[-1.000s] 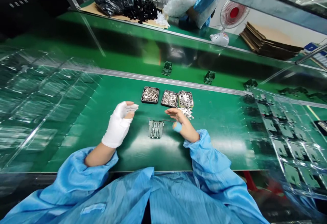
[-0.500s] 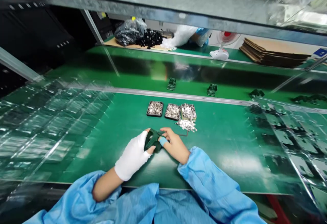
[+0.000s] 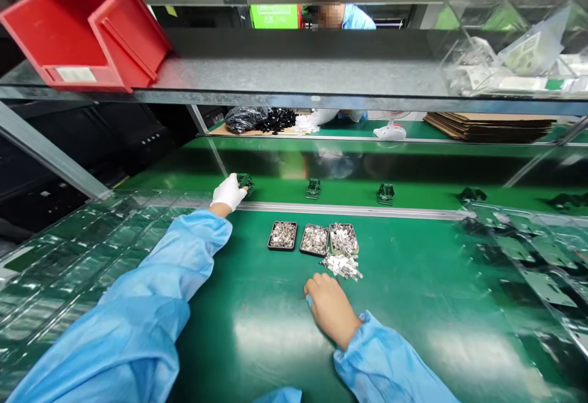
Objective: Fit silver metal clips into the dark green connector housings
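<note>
Stretched forward to the green belt beyond the metal rail, my left hand point(image 3: 228, 193) wears a white fingertip-less glove. Its fingers are closed on a dark green moulded part point(image 3: 245, 184), at the belt's surface. My right hand point(image 3: 331, 305) lies low over the green worktop with curled fingers. A thin dark rod shows on both sides of it, apparently a bent hex key point(image 3: 302, 297), mostly hidden by the hand. Just beyond that hand is a loose pile of small silvery metal pieces point(image 3: 342, 266). Behind stand three small trays of metal parts, including the left tray point(image 3: 282, 236).
More dark green parts, such as one part point(image 3: 313, 188), sit along the belt. Clear compartment trays flank me: a left tray point(image 3: 114, 250) and a filled right tray point(image 3: 528, 256). Overhead, a metal shelf point(image 3: 294, 72) carries a red bin point(image 3: 124, 41). A person is partly visible behind it.
My left hand has carried the green part forward and left, from in front of me to the belt. The right hand has come off the part and moved right. My view has tilted up.
</note>
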The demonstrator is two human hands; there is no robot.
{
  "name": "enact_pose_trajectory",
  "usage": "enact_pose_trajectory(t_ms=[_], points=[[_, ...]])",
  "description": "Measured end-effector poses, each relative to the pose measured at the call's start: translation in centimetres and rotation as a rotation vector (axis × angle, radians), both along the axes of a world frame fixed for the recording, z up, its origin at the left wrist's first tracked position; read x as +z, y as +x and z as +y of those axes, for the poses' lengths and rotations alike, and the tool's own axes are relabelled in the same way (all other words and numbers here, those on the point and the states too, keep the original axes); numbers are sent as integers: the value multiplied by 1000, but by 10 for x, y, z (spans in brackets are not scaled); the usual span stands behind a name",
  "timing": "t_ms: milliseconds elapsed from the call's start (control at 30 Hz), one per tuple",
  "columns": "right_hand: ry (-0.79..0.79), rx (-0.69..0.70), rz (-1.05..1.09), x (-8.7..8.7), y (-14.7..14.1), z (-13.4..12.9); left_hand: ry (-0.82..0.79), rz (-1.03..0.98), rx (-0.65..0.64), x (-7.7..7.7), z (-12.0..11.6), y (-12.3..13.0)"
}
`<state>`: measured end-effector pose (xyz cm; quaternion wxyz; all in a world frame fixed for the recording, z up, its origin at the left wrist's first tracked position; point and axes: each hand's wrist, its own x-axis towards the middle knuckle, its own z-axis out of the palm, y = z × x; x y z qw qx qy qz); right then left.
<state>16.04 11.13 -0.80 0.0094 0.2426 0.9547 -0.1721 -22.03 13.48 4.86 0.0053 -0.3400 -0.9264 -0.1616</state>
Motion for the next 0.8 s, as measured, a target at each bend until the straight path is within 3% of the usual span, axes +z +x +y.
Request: enact_pose_trajectory(t_ms=[233, 400, 533, 600, 667, 800], points=[[-108, -4, 32, -11, 4, 5, -182, -34, 170, -1, 16, -64], [-184, -15, 30, -14, 5, 8, -351, -65, 161, -3, 21, -89], [-226, 4, 70, -8, 11, 15, -379, -60, 96, 10, 13, -101], [-211, -2, 69, -6, 15, 19, -356, -48, 69, 25, -6, -110], [-180, 0, 41, -8, 18, 24, -323, -27, 76, 44, -40, -122], [-92, 55, 24, -18, 19, 28, -281, 31, 199, 81, -153, -142]])
